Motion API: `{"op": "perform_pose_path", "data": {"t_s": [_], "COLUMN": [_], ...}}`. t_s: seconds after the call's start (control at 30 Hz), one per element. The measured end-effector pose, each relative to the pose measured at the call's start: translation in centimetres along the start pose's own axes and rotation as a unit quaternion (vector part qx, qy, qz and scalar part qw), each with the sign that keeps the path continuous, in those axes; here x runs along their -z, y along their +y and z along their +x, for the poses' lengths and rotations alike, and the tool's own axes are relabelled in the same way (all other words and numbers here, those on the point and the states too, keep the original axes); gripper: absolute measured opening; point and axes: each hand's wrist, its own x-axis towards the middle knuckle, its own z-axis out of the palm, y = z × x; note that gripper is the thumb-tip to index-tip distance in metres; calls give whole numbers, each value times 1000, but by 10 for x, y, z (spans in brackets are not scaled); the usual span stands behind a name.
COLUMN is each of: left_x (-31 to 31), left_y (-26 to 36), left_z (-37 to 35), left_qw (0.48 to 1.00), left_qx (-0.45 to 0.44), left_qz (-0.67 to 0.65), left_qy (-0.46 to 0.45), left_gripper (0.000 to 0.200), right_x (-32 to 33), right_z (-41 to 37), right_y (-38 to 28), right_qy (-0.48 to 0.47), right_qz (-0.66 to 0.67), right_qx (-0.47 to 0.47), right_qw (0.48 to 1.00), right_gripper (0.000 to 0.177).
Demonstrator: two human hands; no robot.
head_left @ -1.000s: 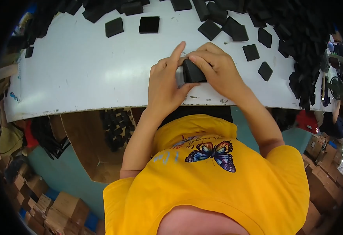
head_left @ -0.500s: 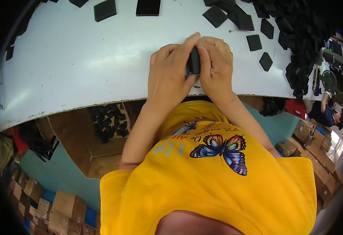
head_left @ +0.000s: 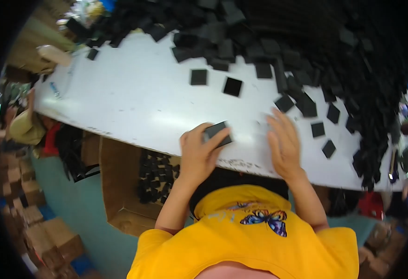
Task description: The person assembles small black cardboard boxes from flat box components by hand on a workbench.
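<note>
"What is the work surface like?"

"A smooth white tabletop with a worn, chipped near edge, above a green floor."

"And closest to the camera?"

"A yellow short-sleeved shirt with a multicoloured butterfly print. Just beyond, to the left and below the table edge, a brown cardboard box holds many small black pieces."

"Where are the hands?"

"The left hand grasps a matte black, flat-sided block between thumb and fingers, over the table's near part. I can't tell whether the block touches the table."

"The right hand?"

"Blurred, well apart from that block, its fingers stretched out and released, with nothing visible in them."

"Past them?"

"To its right, two loose black blocks; farther, a pair of black square blocks. Farthest, a large heap of black blocks spreads along the far side and down the right."
</note>
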Motion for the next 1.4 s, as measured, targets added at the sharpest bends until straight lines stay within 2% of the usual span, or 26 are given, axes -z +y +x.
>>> {"op": "perform_pose_path", "data": {"t_s": [0.03, 0.1, 0.17, 0.27, 0.33, 0.4, 0.47, 0.6, 0.67, 0.7, 0.73, 0.8, 0.9, 0.93, 1.0, 1.03, 1.1, 1.13, 1.2, 1.27, 1.37, 1.4], "left_x": [15, 39, 54, 69, 79, 86, 70, 30, 15, 5, -4, -21, -7, -8, -5, 3, 25, 43, 48, 34, 19, 19], "left_y": [-16, -45, -72, -78, -81, -84, -123, -146, -123, -110, -100, -113, -76, -79, -102, -103, -97, -77, -67, -90, -100, -92], "left_z": [-10, -24, -20, 4, 41, 99, 164, 266, 290, 287, 282, 270, 240, 234, 236, 239, 236, 231, 225, 223, 214, 210], "left_qw": [999, 992, 980, 965, 966, 975, 977, 985, 994, 994, 993, 995, 993, 994, 973, 968, 949, 925, 928, 944, 964, 956], "left_qx": [34, 91, 135, 150, 95, 38, 0, -21, 48, 90, 95, 45, 66, 48, -77, -71, -8, 55, 82, 9, -35, -33], "left_qz": [18, 58, 94, 129, 64, 62, 97, 60, 54, 47, 42, 48, 89, 59, 57, -20, -212, -322, -297, -249, -143, -162], "left_qy": [20, 59, 108, 172, 231, 209, 189, 163, 77, 28, 61, 76, 31, 76, 210, 241, 234, 193, 210, 215, 221, 241], "left_gripper": [54, 54, 53, 54, 54, 47, 49, 59, 60, 60, 60, 49, 37, 33, 34, 32, 28, 27, 23, 27, 30, 29], "right_x": [9, 18, 14, 9, 9, 15, 20, 32, 36, 39, 38, 35, 33, 35, 41, 44, 47, 46, 45, 44, 39, 39], "right_z": [11, 26, 35, 36, 34, 31, 26, 20, 11, 13, 13, 9, 6, 11, 20, 23, 23, 21, 16, 9, -5, -9], "right_y": [9, 31, 55, 68, 72, 72, 76, 83, 91, 81, 75, 72, 81, 77, 67, 62, 55, 54, 51, 46, 45, 45], "right_qy": [27, 39, 9, 7, 1, -10, 0, 59, 78, 69, 65, 56, 51, 58, 97, 113, 150, 158, 178, 171, 154, 155], "right_qz": [-76, -155, -170, -187, -172, -172, -173, -141, -107, -119, -117, -131, -85, -81, -75, -74, -75, -51, -8, 27, 73, 99], "right_qx": [45, 31, 2, 14, 40, 21, -20, -52, -45, -59, -74, -45, 1, 9, 10, 5, -12, -20, -34, -64, -97, -121], "right_qw": [996, 987, 985, 982, 984, 985, 985, 987, 990, 989, 988, 989, 995, 995, 992, 991, 986, 986, 983, 983, 981, 975], "right_gripper": [36, 43, 46, 44, 37, 38, 36, 30, 29, 29, 30, 34, 38, 38, 37, 36, 34, 33, 31, 29, 28, 26]}}
